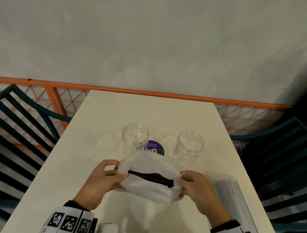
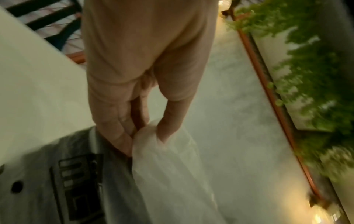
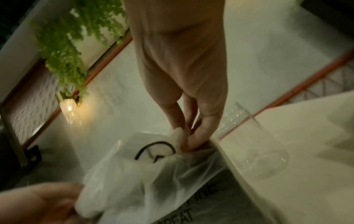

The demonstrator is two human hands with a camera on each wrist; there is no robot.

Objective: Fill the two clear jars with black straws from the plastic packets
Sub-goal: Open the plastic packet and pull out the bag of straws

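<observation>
Both hands hold a translucent plastic packet [image 1: 148,188] above the cream table [image 1: 89,166]. Inside it a bundle of black straws [image 1: 151,177] lies crosswise. My left hand [image 1: 101,177] pinches the packet's left end [image 2: 153,145] between thumb and fingers. My right hand [image 1: 194,188] pinches the right end [image 3: 178,144]. Two clear jars stand open and upright behind the packet: the left jar [image 1: 134,139] and the right jar [image 1: 189,147]. Neither shows any straws. The right wrist view catches one jar [image 3: 254,139] beside the fingers.
A second plastic packet [image 1: 231,198] lies at the table's right edge. A purple round sticker [image 1: 154,148] sits between the jars. Dark teal chairs stand at the left [image 1: 13,129] and right [image 1: 287,160]. An orange lattice rail [image 1: 37,84] runs behind the table.
</observation>
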